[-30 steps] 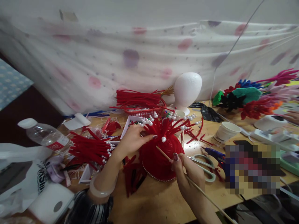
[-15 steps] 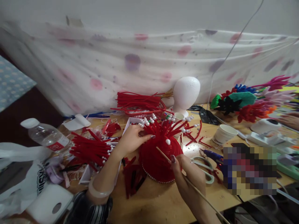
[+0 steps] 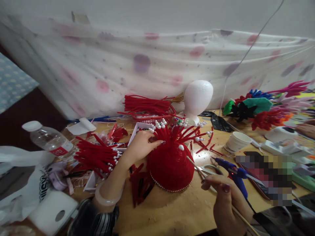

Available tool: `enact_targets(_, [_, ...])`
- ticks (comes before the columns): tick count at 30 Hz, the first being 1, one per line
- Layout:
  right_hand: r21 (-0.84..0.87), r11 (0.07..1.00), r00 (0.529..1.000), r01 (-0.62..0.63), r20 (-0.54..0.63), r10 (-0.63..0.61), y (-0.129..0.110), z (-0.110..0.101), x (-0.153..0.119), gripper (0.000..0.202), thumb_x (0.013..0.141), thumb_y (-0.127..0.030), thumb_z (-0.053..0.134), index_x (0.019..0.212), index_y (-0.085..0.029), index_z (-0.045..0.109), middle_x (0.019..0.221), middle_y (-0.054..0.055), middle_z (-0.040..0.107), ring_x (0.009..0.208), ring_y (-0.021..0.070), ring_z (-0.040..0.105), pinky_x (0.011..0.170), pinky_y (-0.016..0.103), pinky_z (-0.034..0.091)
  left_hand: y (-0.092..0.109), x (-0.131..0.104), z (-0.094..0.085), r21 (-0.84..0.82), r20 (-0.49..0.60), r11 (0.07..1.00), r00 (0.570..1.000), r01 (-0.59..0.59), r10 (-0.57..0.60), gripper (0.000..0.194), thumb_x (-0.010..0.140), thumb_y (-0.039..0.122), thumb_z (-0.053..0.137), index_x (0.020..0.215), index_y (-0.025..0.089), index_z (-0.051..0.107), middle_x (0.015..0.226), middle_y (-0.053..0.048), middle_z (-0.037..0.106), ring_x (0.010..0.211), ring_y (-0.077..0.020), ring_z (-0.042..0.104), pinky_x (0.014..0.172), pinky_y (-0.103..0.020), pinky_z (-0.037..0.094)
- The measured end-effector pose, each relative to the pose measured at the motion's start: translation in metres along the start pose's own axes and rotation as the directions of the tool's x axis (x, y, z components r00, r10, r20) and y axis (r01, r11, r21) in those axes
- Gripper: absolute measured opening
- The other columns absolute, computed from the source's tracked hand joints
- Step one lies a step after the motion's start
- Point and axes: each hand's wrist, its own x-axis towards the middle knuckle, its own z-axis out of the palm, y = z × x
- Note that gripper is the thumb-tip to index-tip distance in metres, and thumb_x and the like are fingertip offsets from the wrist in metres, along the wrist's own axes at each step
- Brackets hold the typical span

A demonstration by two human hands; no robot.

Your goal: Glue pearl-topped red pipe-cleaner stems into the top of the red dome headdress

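Note:
A red dome-shaped hat (image 3: 172, 168) with a pearl-edged rim stands on the table, red stems tipped with white beads (image 3: 161, 124) fanning out from its top. My left hand (image 3: 142, 144) is closed around some of these stems at the upper left of the dome. Lower right of the hat, my right hand (image 3: 228, 200) grips a thin wooden stick (image 3: 197, 165), whose tip points at the dome's right side. A large white bead (image 3: 181, 147) sits on the front of the dome. A blue glue gun (image 3: 231, 170) lies beyond my right hand.
Bead-tipped red stems (image 3: 94, 155) and a water bottle (image 3: 51, 141) are at left. Behind are a red basket (image 3: 154, 117) and a white foam head (image 3: 198, 96). A paper cup (image 3: 237, 142), scissors (image 3: 213, 170) and felt flowers (image 3: 264, 114) are at right, with another person's hand (image 3: 306, 128).
My right hand has moved right and down with the stick, away from the hat's front. The stick's tip has shifted right. My left hand keeps its hold on the stems.

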Motion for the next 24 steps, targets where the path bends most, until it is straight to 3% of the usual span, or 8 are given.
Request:
enact_targets(3, [-0.028, 0.999, 0.994, 0.035, 0.107, -0.032, -0.005, -0.002, 0.004, 0.022, 0.098, -0.021, 0.047, 0.085, -0.022, 0.065, 0.067, -0.001, 0.064, 0.066, 0.0120, 0.064, 0.066, 0.023, 0.050, -0.001, 0.001, 0.002, -0.006, -0.008, 1.000, 1.000, -0.010, 0.010, 0.010, 0.083, 0.017, 0.067, 0.083, 0.018, 0.077, 0.088, -0.003, 0.079, 0.078, -0.0182, 0.070, 0.079, -0.031, 0.052])
enact_targets(8, [-0.028, 0.989, 0.955, 0.144, 0.265, -0.132, -0.019, 0.015, 0.017, 0.015, 0.088, -0.015, 0.061, 0.075, -0.022, 0.058, 0.068, -0.004, 0.065, 0.060, 0.0082, 0.062, 0.058, 0.018, 0.047, 0.000, 0.001, 0.004, -0.008, -0.016, 1.000, 1.000, 0.004, -0.005, 0.010, 0.082, 0.016, 0.068, 0.079, 0.017, 0.077, 0.085, -0.003, 0.078, 0.075, -0.0179, 0.070, 0.074, -0.029, 0.051])
enact_targets(15, [-0.079, 0.979, 0.940, 0.190, 0.302, -0.158, -0.021, 0.032, 0.021, 0.018, 0.092, -0.015, 0.057, 0.075, -0.020, 0.057, 0.062, -0.004, 0.060, 0.054, 0.0065, 0.055, 0.055, 0.018, 0.042, 0.001, 0.001, 0.004, 0.049, -0.019, 0.999, 1.000, 0.025, -0.024, 0.008, 0.082, 0.017, 0.069, 0.079, 0.017, 0.076, 0.085, -0.004, 0.078, 0.074, -0.0179, 0.069, 0.071, -0.028, 0.050])
enact_targets(24, [-0.071, 0.994, 0.958, 0.080, 0.280, -0.058, -0.010, 0.038, 0.020, 0.022, 0.093, -0.020, 0.056, 0.071, -0.021, 0.057, 0.060, -0.006, 0.059, 0.052, 0.0071, 0.052, 0.051, 0.016, 0.040, -0.002, 0.001, 0.004, 0.038, -0.001, 0.999, 1.000, -0.016, 0.016, 0.008, 0.083, 0.016, 0.069, 0.081, 0.017, 0.077, 0.089, -0.005, 0.079, 0.079, -0.0188, 0.071, 0.078, -0.031, 0.052])
